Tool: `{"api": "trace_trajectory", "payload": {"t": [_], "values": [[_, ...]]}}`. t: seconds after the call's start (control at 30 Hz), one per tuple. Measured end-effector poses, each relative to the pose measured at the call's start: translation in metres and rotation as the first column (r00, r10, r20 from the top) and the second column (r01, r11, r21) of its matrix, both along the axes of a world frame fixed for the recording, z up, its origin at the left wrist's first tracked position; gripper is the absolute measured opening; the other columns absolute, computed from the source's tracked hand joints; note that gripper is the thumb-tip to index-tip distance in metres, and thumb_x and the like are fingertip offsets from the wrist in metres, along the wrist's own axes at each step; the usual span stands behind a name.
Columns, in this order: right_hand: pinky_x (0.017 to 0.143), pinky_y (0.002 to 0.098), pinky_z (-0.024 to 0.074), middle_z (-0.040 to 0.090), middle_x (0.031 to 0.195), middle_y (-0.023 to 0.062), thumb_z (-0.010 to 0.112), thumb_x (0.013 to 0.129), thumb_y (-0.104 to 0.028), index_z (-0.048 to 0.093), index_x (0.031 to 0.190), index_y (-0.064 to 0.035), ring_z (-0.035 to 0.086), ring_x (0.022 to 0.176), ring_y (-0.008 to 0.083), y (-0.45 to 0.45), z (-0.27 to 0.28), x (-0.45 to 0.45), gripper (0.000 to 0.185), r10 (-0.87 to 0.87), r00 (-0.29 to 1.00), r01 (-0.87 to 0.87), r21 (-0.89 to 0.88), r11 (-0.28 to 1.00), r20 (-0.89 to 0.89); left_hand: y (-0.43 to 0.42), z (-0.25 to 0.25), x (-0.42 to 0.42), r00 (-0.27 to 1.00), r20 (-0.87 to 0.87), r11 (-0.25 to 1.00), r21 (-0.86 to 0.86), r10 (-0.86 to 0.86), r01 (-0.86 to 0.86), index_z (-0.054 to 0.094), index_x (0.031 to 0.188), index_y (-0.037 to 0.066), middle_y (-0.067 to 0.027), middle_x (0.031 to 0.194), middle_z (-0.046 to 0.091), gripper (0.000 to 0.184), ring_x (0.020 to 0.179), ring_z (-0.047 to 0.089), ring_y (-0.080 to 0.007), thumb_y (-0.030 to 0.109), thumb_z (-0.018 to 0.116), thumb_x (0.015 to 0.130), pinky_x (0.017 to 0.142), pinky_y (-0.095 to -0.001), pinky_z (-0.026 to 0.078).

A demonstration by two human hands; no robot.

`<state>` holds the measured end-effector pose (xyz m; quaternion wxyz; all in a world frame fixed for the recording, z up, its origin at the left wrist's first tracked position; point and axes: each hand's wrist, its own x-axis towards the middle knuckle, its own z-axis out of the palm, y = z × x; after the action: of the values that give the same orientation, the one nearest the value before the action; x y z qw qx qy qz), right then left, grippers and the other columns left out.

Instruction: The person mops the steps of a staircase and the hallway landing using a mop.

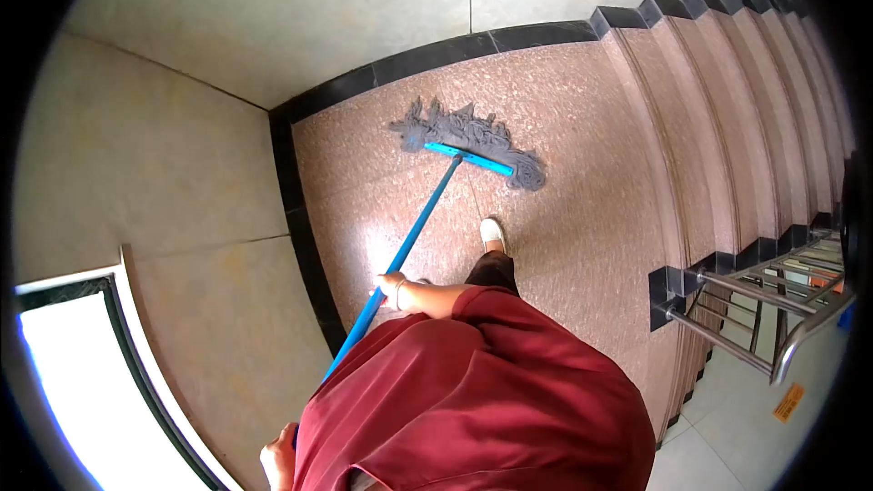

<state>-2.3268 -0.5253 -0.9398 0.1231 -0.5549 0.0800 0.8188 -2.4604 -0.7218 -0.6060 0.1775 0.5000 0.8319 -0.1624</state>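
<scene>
A flat mop with grey strands (pixel 473 132) and a bright blue head bar (pixel 468 159) lies spread on the speckled landing floor. Its blue handle (pixel 423 218) slants down to the left, toward my body. My right hand (pixel 393 289), with a bracelet at the wrist, is closed round the handle partway along. Low at the left edge of my red garment, my left hand (pixel 277 459) is closed near the handle's upper end; the garment hides part of the handle and of that grip.
Stairs (pixel 727 118) with dark edging run along the right, beside a metal railing (pixel 737 318). Tiled walls with black skirting (pixel 314 245) bound the landing at the left and top. A bright window (pixel 91 391) is at lower left. My light shoe (pixel 492 232) stands behind the mop.
</scene>
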Motion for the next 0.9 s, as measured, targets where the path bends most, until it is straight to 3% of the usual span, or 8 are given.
{"api": "trace_trajectory", "payload": {"t": [0.03,0.17,0.2,0.33,0.4,0.5,0.67,0.9], "values": [[0.047,0.0368,0.0447,0.048,0.065,0.0085,0.047,0.069,-0.009,0.045,0.077,-0.0034,0.051,0.056,0.0198,0.015,-0.006,0.014,0.01,-0.018,1.0,0.018,0.034,0.999,0.019,0.015,-0.004,0.015,0.995,0.046,0.996,0.031,-0.088,0.086,0.052,0.086,0.02,-0.0084,0.052,0.048,0.018,0.045,0.049,-0.0257,0.015,0.044,0.071,0.04,-0.0335,0.038],[0.036,0.0318,0.0381,0.051,0.057,0.0097,0.053,0.067,-0.015,0.049,0.064,-0.0015,0.049,0.044,0.0198,0.073,-0.041,0.057,0.014,-0.096,0.982,0.051,0.265,0.963,0.16,0.086,-0.03,0.062,0.989,0.065,0.991,-0.023,-0.13,0.132,0.05,0.082,0.018,-0.0096,0.052,0.049,0.013,0.046,0.051,-0.0269,0.021,0.047,0.07,0.04,-0.0355,0.038],[0.036,0.0317,0.0385,0.051,0.057,0.0103,0.054,0.067,-0.016,0.05,0.065,-0.0013,0.049,0.045,0.0199,0.084,-0.083,0.053,0.015,-0.149,0.976,0.098,0.289,0.952,0.159,0.113,-0.034,0.081,0.991,0.044,0.989,-0.083,-0.122,0.126,0.049,0.081,0.018,-0.0105,0.052,0.049,0.012,0.047,0.051,-0.0275,0.024,0.048,0.07,0.041,-0.0363,0.038],[0.036,0.0312,0.0382,0.048,0.057,0.0086,0.055,0.066,-0.016,0.049,0.067,-0.0035,0.047,0.045,0.0189,0.143,-0.051,0.094,0.014,-0.174,0.983,0.182,0.283,0.942,-0.052,0.189,-0.056,0.13,0.963,0.094,0.965,0.102,-0.251,0.241,0.05,0.085,0.013,-0.0128,0.056,0.053,0.026,0.052,0.053,-0.0295,0.026,0.057,0.064,0.045,-0.0374,0.041],[0.039,0.0291,0.0386,0.044,0.056,0.0047,0.053,0.068,-0.017,0.043,0.068,-0.0087,0.043,0.045,0.0153,0.174,0.013,0.13,0.013,-0.205,0.972,0.228,0.249,0.941,-0.116,0.238,-0.071,0.159,0.98,0.124,0.988,0.042,-0.153,0.149,0.051,0.091,0.011,-0.0139,0.062,0.054,0.034,0.057,0.054,-0.0305,0.026,0.059,0.062,0.051,-0.0378,0.042],[0.043,0.0318,0.041,0.045,0.057,0.004,0.052,0.07,-0.016,0.044,0.07,-0.0086,0.044,0.047,0.015,0.194,0.022,0.145,0.011,-0.327,0.934,0.356,0.271,0.894,-0.145,0.27,-0.1,0.181,0.968,0.124,0.973,0.105,-0.219,0.207,0.049,0.09,0.009,-0.0134,0.062,0.055,0.035,0.058,0.053,-0.0307,0.028,0.059,0.062,0.052,-0.0386,0.043],[0.043,0.0336,0.0411,0.043,0.055,0.0048,0.052,0.069,-0.016,0.044,0.067,-0.0094,0.042,0.046,0.0163,0.196,0.02,0.174,0.011,-0.2,0.976,0.217,0.293,0.931,-0.086,0.285,-0.148,0.204,0.949,0.197,0.968,0.099,-0.246,0.23,0.046,0.1,0.009,-0.0144,0.069,0.056,0.043,0.064,0.055,-0.0295,0.028,0.058,0.063,0.058,-0.038,0.044],[0.048,0.0345,0.0437,0.049,0.062,0.0062,0.051,0.071,-0.019,0.046,0.073,-0.0086,0.051,0.055,0.0196,0.167,-0.02,0.168,0.011,-0.097,0.995,0.088,0.357,0.93,0.009,0.211,-0.112,0.191,0.937,0.205,0.958,0.099,-0.283,0.267,0.042,0.103,0.006,-0.0134,0.062,0.056,0.044,0.059,0.056,-0.0277,0.028,0.055,0.067,0.053,-0.0365,0.044]]}}
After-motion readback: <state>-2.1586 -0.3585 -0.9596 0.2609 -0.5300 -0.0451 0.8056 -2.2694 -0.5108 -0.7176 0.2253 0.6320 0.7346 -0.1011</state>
